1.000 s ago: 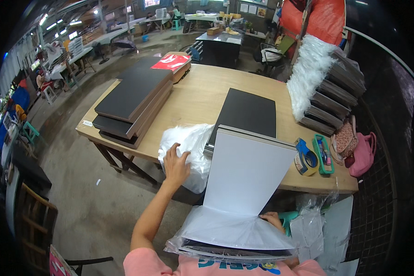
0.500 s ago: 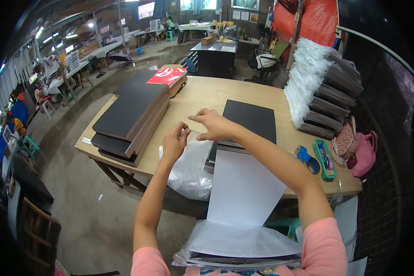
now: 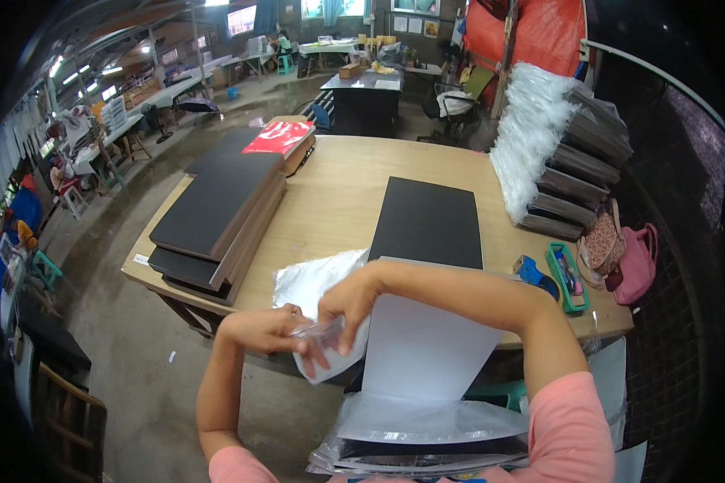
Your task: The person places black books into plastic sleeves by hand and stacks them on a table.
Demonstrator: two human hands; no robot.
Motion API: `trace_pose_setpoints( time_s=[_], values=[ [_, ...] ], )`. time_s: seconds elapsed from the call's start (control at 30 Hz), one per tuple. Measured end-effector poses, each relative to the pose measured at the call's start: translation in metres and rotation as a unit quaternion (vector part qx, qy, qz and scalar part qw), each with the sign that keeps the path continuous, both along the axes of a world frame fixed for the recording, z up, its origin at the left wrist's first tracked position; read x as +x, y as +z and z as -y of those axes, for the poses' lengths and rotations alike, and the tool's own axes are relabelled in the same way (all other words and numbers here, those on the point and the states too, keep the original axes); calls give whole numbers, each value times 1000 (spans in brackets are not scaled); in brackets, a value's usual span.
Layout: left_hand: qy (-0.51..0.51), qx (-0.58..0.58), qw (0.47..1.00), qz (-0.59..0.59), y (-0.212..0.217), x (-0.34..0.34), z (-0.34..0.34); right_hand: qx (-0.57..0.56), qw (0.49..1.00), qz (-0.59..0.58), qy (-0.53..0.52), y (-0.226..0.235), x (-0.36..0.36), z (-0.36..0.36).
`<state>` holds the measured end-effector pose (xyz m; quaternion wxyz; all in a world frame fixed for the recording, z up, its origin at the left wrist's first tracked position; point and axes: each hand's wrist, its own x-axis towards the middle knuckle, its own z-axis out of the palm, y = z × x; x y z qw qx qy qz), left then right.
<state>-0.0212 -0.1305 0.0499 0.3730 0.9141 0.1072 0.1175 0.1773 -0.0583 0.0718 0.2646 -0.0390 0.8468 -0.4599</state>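
Both my hands are close together at the table's front edge, over a pile of clear plastic bags (image 3: 310, 278). My left hand (image 3: 270, 328) is closed on the crumpled edge of a plastic bag (image 3: 324, 334), some of its fingers showing through the film. From the other side my right hand (image 3: 353, 302) pinches the same bag, its fingers bent downward. To the right of the hands lies a black board (image 3: 427, 221) on the table. A white sheet (image 3: 423, 354) slopes from it toward plastic-wrapped boards (image 3: 435, 431) at my lap.
Stacked black boards (image 3: 217, 201) fill the table's left side, with a red-and-white packet (image 3: 279, 138) behind them. On the right stand plastic-wrapped boards (image 3: 572, 161), a blue tape dispenser (image 3: 536, 275), a green basket (image 3: 568, 278) and a pink bag (image 3: 636, 262).
Both hands have come down toward me from above the table. They now grip a plastic bag, whose film is drawn up between them off the table edge.
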Motion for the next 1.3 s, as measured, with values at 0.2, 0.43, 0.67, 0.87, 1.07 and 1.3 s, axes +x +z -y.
trace_pose_setpoints(
  time_s=[0.2, 0.43, 0.67, 0.87, 1.07, 1.3],
  values=[
    [105, -218, 942, 232, -41, -51, 67, -164, 964, -140, 154, 21, 76, 44],
    [-30, -452, 737, 502, -45, 56, 83, -481, 852, -186, -93, -53, 221, 105],
    [248, -265, 896, 254, -65, 85, 65, -374, 524, -470, -604, -66, 293, 196],
    [577, 269, 765, 92, -13, 148, 33, 357, 349, -398, -770, -64, 271, 137],
    [505, 308, 804, 57, 9, 130, 75, 521, 351, -426, -651, -42, 271, 159],
    [285, -530, 785, 148, -33, 91, 64, -155, 566, -280, -760, -29, 304, 198]
  ],
)
